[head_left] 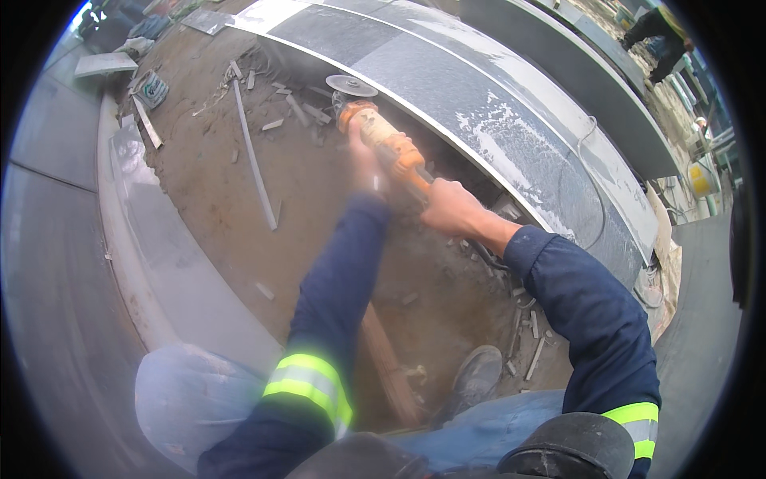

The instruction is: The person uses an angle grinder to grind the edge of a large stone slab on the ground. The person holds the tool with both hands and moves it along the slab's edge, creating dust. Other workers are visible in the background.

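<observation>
An orange and yellow angle grinder [381, 132] is held out in front of me, dusty all over. My left hand [365, 165] is closed round the front of its body, near the head, and looks slightly blurred. Around the rear end of the body my right hand [456, 209] is wrapped. The round disc [352, 85] lies nearly flat at the near edge of a long grey stone slab [431, 88]. Whether the disc touches that edge I cannot tell. White dust coats parts of the slab's top.
Stone offcuts [303, 112] and a long thin strip [254, 156] litter the dusty ground. A wooden board [387, 363] lies near my shoe [479, 374]. A cable [589, 184] crosses the slab. At left stand pale slabs [167, 231] and a bucket [150, 89]; another person [661, 40] is far right.
</observation>
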{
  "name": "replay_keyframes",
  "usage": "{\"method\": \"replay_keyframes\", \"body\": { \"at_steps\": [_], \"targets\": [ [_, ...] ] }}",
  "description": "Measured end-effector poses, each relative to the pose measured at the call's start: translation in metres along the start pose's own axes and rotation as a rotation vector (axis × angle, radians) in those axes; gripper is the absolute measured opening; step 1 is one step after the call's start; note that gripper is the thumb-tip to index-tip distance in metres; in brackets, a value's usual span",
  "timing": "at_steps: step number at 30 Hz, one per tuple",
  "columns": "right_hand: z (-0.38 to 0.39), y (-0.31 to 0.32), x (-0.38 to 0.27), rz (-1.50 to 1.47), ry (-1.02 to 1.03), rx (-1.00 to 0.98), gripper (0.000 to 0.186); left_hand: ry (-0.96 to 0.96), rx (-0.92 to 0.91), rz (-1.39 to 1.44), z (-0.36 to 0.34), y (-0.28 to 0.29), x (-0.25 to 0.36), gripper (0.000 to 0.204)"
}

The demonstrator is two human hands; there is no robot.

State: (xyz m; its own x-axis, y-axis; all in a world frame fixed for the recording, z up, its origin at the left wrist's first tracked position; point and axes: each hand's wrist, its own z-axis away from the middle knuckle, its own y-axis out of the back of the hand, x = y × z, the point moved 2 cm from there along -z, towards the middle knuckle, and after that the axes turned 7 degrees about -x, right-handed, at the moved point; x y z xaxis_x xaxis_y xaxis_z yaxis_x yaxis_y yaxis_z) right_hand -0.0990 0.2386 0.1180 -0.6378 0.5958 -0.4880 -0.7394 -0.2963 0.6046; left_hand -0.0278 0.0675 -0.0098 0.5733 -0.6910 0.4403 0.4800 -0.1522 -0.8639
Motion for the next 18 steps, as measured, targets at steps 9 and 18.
{"method": "replay_keyframes", "body": {
  "at_steps": [9, 18],
  "targets": [
    [-0.003, -0.005, 0.018, 0.107, 0.063, 0.089, 0.039, -0.02, 0.052, 0.005, 0.009, -0.014, -0.012, 0.098],
    [0.004, -0.006, 0.024, 0.111, 0.052, 0.081, 0.04, -0.017, 0.049, 0.034, 0.014, -0.016, -0.017, 0.095]
  ]
}}
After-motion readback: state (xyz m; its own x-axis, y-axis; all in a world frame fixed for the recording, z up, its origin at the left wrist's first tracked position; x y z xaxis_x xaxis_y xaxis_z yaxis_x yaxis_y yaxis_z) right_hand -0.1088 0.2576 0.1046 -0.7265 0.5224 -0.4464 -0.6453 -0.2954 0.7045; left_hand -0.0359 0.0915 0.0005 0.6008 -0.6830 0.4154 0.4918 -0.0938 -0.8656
